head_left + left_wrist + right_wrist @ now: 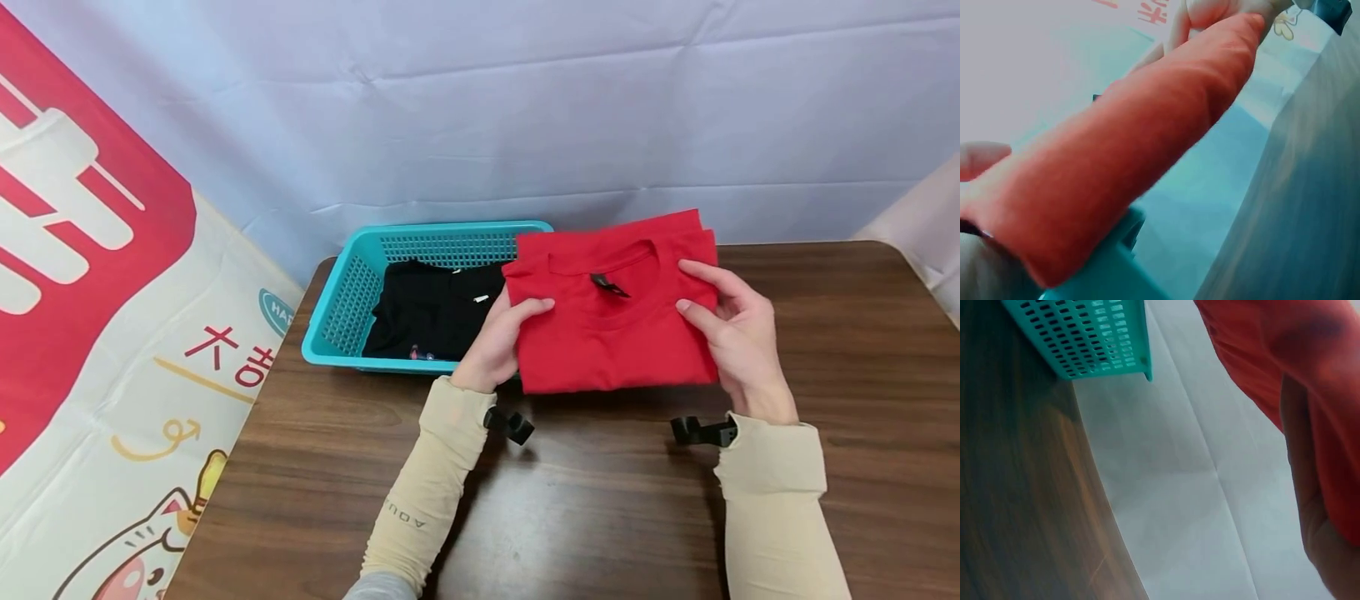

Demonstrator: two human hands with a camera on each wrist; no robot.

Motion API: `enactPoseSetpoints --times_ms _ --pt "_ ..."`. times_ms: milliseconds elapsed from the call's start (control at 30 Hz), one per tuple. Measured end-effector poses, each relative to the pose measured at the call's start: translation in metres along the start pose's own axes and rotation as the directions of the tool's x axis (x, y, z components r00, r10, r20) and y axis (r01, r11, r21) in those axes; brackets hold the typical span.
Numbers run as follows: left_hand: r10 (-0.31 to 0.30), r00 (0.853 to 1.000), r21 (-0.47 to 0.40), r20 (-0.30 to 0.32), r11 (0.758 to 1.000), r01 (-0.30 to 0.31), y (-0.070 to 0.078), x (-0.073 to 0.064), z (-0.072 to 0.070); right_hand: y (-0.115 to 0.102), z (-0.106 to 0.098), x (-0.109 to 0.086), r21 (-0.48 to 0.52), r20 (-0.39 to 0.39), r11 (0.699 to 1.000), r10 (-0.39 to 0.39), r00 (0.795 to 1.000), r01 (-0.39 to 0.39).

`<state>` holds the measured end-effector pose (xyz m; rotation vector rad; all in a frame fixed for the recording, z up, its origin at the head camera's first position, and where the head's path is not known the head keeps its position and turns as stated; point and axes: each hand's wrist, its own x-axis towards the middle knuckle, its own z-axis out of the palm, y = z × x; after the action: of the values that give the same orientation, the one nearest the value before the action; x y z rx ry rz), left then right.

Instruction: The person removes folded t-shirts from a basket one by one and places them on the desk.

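Note:
A folded red T-shirt (607, 350) hangs in the air over the table, its round collar and black neck label facing up. My left hand (498, 337) grips its left side, thumb on top and the other fingers hidden beneath. On the right side, my right hand (738, 333) pinches the cloth between thumb and fingers. The shirt's folded edge (1129, 144) fills much of the left wrist view. In the right wrist view, fingers (1302, 456) tuck into the red folds. The shirt overlaps the right part of a teal basket (318, 337) in the head view.
Folded black clothing (427, 312) lies inside the basket, at the back left of the wooden table (585, 508). A pale cloth (525, 108) hangs behind the table. A printed banner (90, 400) stands along the left. Black camera mounts (517, 427) stick out from both wrists.

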<state>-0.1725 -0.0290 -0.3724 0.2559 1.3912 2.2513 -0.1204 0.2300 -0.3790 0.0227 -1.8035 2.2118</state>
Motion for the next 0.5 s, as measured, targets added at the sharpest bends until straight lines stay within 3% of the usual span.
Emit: enactPoseSetpoints --times_ms 200,500 --pt "0.024 0.998 -0.003 0.057 1.000 -0.024 -0.007 0.000 0.009 -0.002 -0.007 0.001 0.060 -0.072 0.997 -0.040 0.997 0.044" --pt "0.032 0.997 0.067 0.068 0.997 -0.037 -0.019 -0.004 0.030 -0.004 -0.018 0.003 0.128 -0.160 0.987 -0.074 0.984 0.095"
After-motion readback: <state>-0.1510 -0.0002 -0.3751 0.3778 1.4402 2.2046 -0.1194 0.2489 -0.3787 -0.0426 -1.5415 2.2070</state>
